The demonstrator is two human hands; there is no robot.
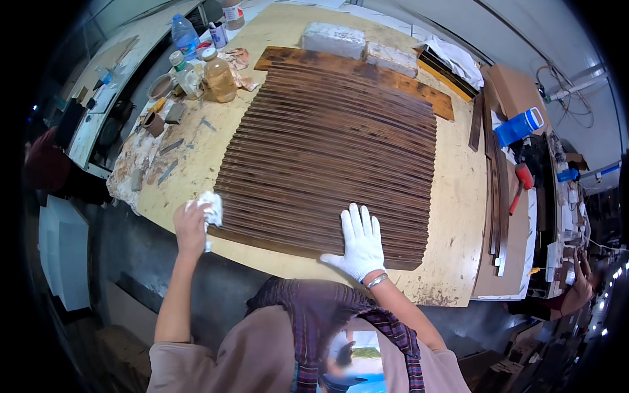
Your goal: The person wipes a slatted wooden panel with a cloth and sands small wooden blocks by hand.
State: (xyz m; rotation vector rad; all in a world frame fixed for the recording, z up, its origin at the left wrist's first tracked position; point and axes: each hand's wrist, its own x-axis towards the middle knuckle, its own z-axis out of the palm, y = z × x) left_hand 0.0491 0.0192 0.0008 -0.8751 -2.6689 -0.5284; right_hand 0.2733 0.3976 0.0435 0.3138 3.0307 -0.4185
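Note:
A dark brown wooden panel (pixel 327 157) with ridges running side to side lies flat on the pale worktable (pixel 452 236). At its near left corner my bare left hand (pixel 190 228) is closed around a crumpled white cloth (pixel 211 208), part of which hangs below the fingers. My right hand (pixel 360 243), in a white knitted glove, rests flat on the panel's near edge with the fingers stretched out and the thumb apart. A brown-stained board (pixel 357 73) runs along the far side of the panel, partly covered by it.
Bottles, including a jar of amber liquid (pixel 219 77), stand at the far left beside a small brown cup (pixel 153 124). Two wrapped white blocks (pixel 333 40) sit at the back. Rightward lie a blue jug (pixel 519 127), a red mallet (pixel 522 177) and long dark strips (pixel 501 203). Other people are at both sides.

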